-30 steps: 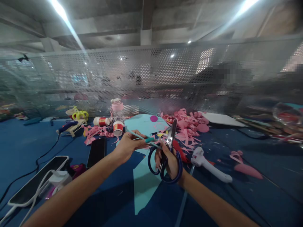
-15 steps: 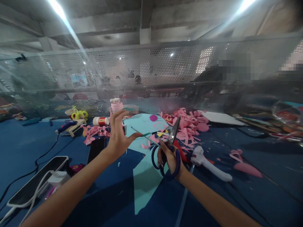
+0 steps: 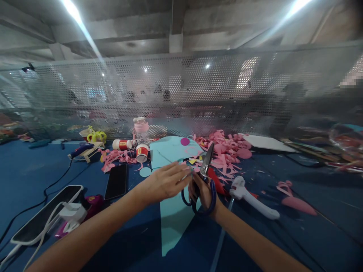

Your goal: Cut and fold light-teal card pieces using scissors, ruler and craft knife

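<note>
My right hand (image 3: pixel 202 190) grips a pair of scissors (image 3: pixel 208 160) by dark blue handles, its blades pointing up and away. My left hand (image 3: pixel 170 181) reaches across to it, teal-tipped fingers drawn together against the right fingertips. Whatever lies between them is too small or hidden to make out. Under both hands is light blue paper (image 3: pixel 176 230), with a further light blue sheet (image 3: pixel 166 145) behind. A magenta disc (image 3: pixel 185 141) rests on that rear sheet. Left of the paper lies a light blue disc (image 3: pixel 145 172).
Pink paper scraps (image 3: pixel 227 147) are heaped behind the scissors. A white glue gun (image 3: pixel 253 198) lies right of my right hand. Leftward are a phone (image 3: pixel 117 181), a paper cup (image 3: pixel 141 153), a clear bottle (image 3: pixel 141 130) and a power strip (image 3: pixel 45 215). A perforated screen (image 3: pixel 181 90) closes the back.
My left hand has come down and right, from spread fingers to fingers together at my right hand. The phone and one paper cup now show more fully. The scissors have barely moved.
</note>
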The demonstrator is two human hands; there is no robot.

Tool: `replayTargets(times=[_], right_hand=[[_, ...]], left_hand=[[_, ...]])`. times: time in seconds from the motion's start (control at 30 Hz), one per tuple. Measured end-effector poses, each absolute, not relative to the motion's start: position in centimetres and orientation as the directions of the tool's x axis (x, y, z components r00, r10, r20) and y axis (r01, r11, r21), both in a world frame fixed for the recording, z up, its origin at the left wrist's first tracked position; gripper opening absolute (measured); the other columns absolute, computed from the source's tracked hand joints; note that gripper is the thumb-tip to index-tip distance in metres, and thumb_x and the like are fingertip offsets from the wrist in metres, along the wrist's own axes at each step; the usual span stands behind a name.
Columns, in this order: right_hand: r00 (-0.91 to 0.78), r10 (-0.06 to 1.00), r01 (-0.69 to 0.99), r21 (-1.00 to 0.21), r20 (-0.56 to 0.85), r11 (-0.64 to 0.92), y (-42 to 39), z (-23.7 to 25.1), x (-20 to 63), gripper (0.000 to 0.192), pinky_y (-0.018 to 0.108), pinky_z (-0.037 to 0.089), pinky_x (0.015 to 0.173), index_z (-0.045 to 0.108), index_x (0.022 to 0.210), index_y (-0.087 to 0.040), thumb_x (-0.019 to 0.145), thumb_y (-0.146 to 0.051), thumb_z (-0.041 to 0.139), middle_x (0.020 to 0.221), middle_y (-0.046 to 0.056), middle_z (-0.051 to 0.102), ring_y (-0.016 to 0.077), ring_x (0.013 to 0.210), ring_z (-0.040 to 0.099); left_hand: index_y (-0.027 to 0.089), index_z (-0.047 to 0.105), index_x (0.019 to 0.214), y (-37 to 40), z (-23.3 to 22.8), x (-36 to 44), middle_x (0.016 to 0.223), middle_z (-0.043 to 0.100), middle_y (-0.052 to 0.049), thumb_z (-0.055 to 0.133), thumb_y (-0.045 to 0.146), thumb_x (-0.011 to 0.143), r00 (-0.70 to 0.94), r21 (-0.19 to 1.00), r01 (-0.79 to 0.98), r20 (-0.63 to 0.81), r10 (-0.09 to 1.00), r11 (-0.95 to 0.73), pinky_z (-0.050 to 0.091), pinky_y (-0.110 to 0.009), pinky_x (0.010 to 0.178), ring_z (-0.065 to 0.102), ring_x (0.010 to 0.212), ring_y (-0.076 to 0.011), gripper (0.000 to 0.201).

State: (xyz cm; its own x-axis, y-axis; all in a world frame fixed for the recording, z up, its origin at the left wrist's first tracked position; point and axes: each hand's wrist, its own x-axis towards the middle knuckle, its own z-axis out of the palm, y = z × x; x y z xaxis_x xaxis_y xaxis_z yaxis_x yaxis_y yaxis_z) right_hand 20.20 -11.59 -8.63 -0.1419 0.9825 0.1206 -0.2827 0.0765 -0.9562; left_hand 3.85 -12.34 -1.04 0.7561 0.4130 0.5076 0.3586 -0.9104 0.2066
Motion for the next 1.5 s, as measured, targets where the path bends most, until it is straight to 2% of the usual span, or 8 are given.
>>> replayTargets(times=[0.1,0.23,0.37,0.47,0.53,0.73,0.93,1.5], right_hand=[[-0.084,0.987,-0.270,-0.956,0.139,0.112,-11.9,-8.1,19.9,0.047,0.022,0.040,0.034,0.052,0.049,-0.015,0.080,-0.051,0.053,0.038,-0.002,0.047,0.0086,0.031,0.043],[-0.060,0.989,-0.356,-0.928,0.138,0.108,-11.6,-7.8,19.8,0.047,0.021,0.037,0.027,0.048,0.046,-0.018,0.073,-0.056,0.058,0.031,-0.004,0.044,0.0087,0.024,0.039],[-0.099,0.984,-0.506,-0.859,0.149,0.079,-10.5,-8.5,20.6,0.041,0.023,0.040,0.029,0.049,0.053,-0.020,0.071,-0.056,0.057,0.034,-0.004,0.046,0.0104,0.027,0.042],[-0.125,0.981,-0.510,-0.858,0.146,0.063,-9.9,-9.1,21.2,0.038,0.024,0.040,0.030,0.049,0.055,-0.021,0.070,-0.055,0.057,0.034,-0.005,0.043,0.0111,0.027,0.042],[-0.142,0.979,-0.507,-0.861,0.143,0.052,-9.9,-9.3,21.3,0.036,0.024,0.041,0.031,0.050,0.057,-0.021,0.070,-0.055,0.057,0.035,-0.006,0.043,0.0112,0.028,0.042],[-0.077,0.997,-0.430,-0.902,0.010,-0.025,-11.1,-8.5,20.2,0.043,0.022,0.040,0.031,0.052,0.056,-0.018,0.066,-0.059,0.062,0.043,-0.002,0.055,0.0100,0.031,0.047],[-0.214,0.973,-0.327,-0.945,0.083,0.008,-11.9,-8.3,19.7,0.046,0.024,0.048,0.039,0.058,0.061,-0.014,0.075,-0.058,0.054,0.064,0.006,0.068,0.0108,0.039,0.054],[-0.396,0.918,-0.415,-0.895,0.018,-0.162,-13.2,-7.5,18.9,0.047,0.022,0.046,0.035,0.054,0.065,-0.016,0.071,-0.063,0.055,0.063,0.003,0.066,0.0087,0.035,0.051]], left_hand=[[0.013,0.064,0.103,-11.2,-1.3,3.2,0.100,0.066,-0.017,0.040,0.005,0.084,0.693,0.167,0.529,0.481,0.537,-0.832,0.040,-0.049,0.092,0.058,0.101,-0.0278,0.031],[0.015,0.065,0.101,-10.0,-1.8,2.2,0.084,0.065,-0.013,0.042,0.003,0.080,0.647,0.190,0.606,0.445,0.618,-0.772,0.048,-0.039,0.073,0.059,0.083,-0.0244,0.034],[0.021,0.070,0.084,-9.3,-1.9,2.2,0.078,0.068,-0.006,0.057,0.011,0.077,0.373,0.592,0.479,0.531,0.761,-0.648,0.047,-0.031,0.073,0.061,0.076,-0.0186,0.019],[0.019,0.070,0.077,-9.0,-1.5,2.3,0.071,0.068,-0.006,0.068,0.019,0.068,0.203,0.912,0.182,0.331,0.922,-0.368,0.049,-0.027,0.062,0.063,0.065,-0.0168,0.009],[0.016,0.068,0.075,-9.0,-1.1,2.3,0.068,0.068,-0.005,0.074,0.023,0.062,0.191,0.981,-0.011,0.192,0.963,-0.193,0.050,-0.027,0.059,0.063,0.059,-0.0157,0.016],[0.013,0.064,0.072,-9.2,-0.5,2.2,0.068,0.066,-0.003,0.081,0.024,0.051,0.173,0.976,-0.208,0.100,0.980,-0.063,0.054,-0.032,0.065,0.065,0.059,-0.0150,0.029],[0.013,0.061,0.069,-9.4,-0.8,2.5,0.063,0.062,0.001,0.081,0.022,0.052,0.192,0.961,-0.274,0.102,0.976,-0.046,0.054,-0.030,0.067,0.064,0.060,-0.0133,0.028],[0.012,0.057,0.069,-10.5,-1.7,4.1,0.063,0.057,0.004,0.082,0.024,0.051,0.158,0.959,-0.282,0.079,0.984,-0.031,0.054,-0.026,0.062,0.061,0.057,-0.0099,0.034]])
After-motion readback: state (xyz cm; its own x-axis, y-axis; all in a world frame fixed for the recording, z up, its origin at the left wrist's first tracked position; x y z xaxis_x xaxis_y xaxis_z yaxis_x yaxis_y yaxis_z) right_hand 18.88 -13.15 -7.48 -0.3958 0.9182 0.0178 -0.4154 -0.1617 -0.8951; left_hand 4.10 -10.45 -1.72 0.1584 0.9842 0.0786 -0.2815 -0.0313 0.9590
